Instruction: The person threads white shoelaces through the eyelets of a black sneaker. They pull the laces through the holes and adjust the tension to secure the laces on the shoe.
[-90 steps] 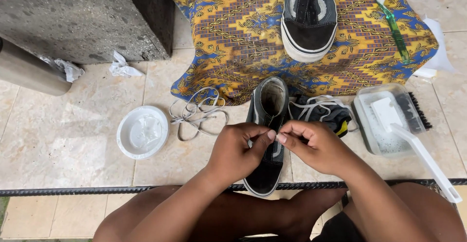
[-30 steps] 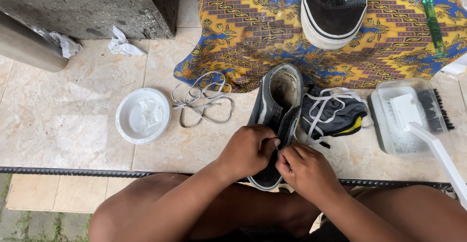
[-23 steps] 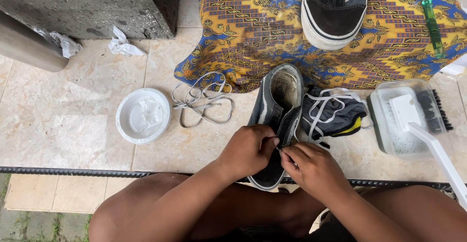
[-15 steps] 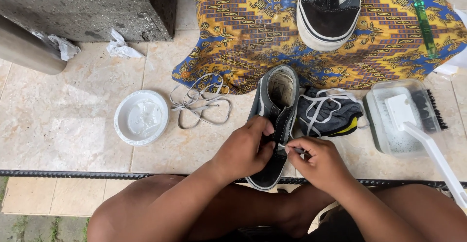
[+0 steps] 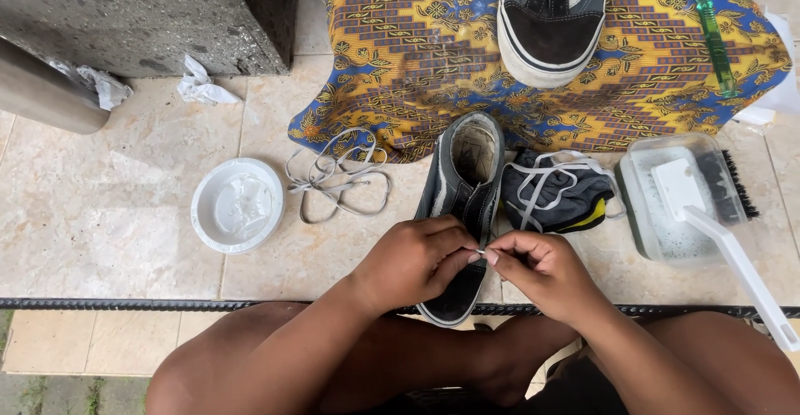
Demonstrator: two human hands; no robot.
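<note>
A dark grey sneaker [image 5: 461, 177] lies on the tiled floor with its toe toward me. My left hand [image 5: 415, 258] covers its front and grips it. My right hand [image 5: 537, 268] sits just to the right, its fingertips pinching a thin white shoelace end that meets my left fingers over the shoe. A second dark sneaker [image 5: 552, 17] rests on a patterned yellow and blue cloth [image 5: 417, 57] beyond.
A loose grey lace [image 5: 337, 183] and a white plastic lid [image 5: 237, 205] lie to the left. Right of the shoe are a dark rag with a white lace [image 5: 558, 192], a clear tub [image 5: 671, 232] of soapy water and a white-handled brush [image 5: 733, 248]. A green toothbrush [image 5: 713, 32] lies on the cloth.
My hands have stayed at the shoe's front. The right hand drew slightly away to the right, with the lace end pinched between both hands. The view shifted a little.
</note>
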